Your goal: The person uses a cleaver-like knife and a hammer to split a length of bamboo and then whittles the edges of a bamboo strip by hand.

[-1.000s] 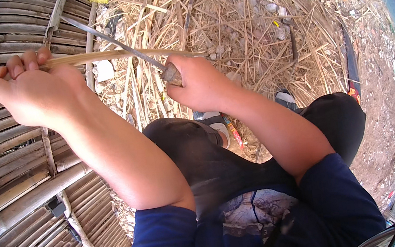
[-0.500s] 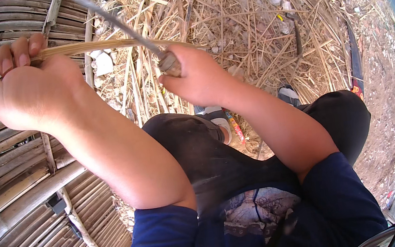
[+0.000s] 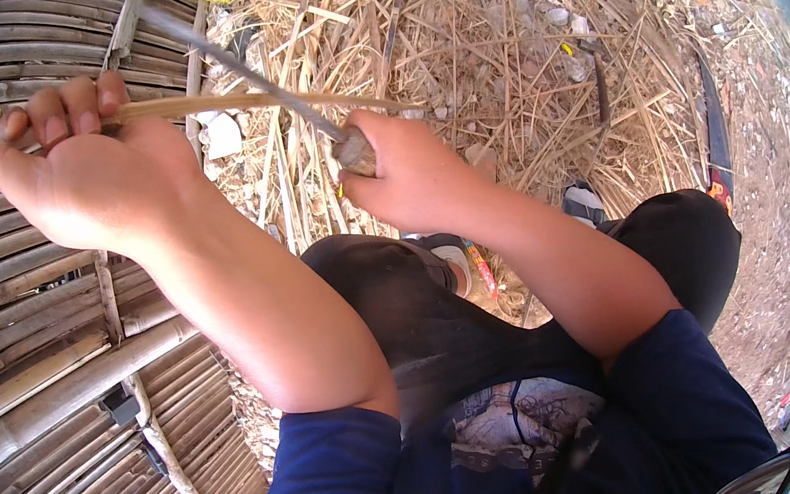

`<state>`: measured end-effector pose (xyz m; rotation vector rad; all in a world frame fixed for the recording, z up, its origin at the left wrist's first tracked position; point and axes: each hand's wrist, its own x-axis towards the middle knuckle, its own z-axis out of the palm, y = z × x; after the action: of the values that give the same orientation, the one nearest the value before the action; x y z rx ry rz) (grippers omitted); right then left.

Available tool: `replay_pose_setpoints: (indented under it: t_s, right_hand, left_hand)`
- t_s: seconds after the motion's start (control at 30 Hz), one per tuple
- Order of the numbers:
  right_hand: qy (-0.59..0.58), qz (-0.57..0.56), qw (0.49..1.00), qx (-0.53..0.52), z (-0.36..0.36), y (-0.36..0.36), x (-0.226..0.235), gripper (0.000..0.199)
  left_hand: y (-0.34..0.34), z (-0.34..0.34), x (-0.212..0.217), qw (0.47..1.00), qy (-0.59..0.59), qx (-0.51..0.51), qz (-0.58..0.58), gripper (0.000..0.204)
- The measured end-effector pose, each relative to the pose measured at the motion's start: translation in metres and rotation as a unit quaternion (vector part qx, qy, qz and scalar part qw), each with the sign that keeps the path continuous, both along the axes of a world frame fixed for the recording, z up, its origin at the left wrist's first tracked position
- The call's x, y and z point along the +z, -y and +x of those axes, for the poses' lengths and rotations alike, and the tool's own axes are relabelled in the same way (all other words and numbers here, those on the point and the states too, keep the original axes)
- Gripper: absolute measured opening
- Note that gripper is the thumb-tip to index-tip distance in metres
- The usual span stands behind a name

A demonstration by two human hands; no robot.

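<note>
A pale, split bamboo strip (image 3: 193, 104) lies in my left hand (image 3: 108, 181), whose fingers curl over its near end with the palm turned up. The strip runs rightward and thins out toward my other hand. My right hand (image 3: 420, 173) is wrapped round the wooden handle of a long, narrow knife (image 3: 238, 67). Its grey blade slants up and to the left, crossing the strip in view, and its far end is blurred. I cannot tell whether blade and strip touch.
A bamboo-slat wall (image 3: 5, 241) fills the left side. Bamboo shavings (image 3: 480, 63) and stones litter the ground ahead. On the right lies a long dark blade (image 3: 710, 112) with a red-orange end. A red, printed item (image 3: 482, 270) is beside my foot.
The whole view has shifted slightly, with the background moving right and down. My left hand has moved a little rightward with the strip; both hands keep their grips.
</note>
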<state>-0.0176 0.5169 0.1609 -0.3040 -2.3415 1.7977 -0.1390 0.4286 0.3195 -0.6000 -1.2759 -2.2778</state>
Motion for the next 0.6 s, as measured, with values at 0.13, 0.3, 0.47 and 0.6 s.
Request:
replay_pose_setpoints:
  t_s: [0.13, 0.3, 0.47, 0.6]
  right_hand:
    - [0.049, -0.030, 0.998, -0.018, 0.002, 0.003, 0.003, 0.031]
    - [0.015, -0.029, 0.999, -0.012, 0.003, 0.017, -0.001, 0.030]
    - [0.043, -0.009, 0.998, -0.054, 0.001, 0.015, -0.044, 0.031]
    - [-0.009, 0.024, 1.000, 0.017, -0.001, 0.023, -0.029, 0.031]
  left_hand:
    - [0.010, -0.007, 0.000, 1.000, 0.006, -0.010, 0.012, 0.035]
    - [0.005, -0.002, 0.001, 1.000, 0.006, 0.002, 0.000, 0.035]
    - [0.015, -0.014, 0.002, 0.997, 0.054, 0.053, 0.018, 0.036]
    - [0.026, -0.021, -0.002, 0.997, 0.048, 0.063, 0.002, 0.037]
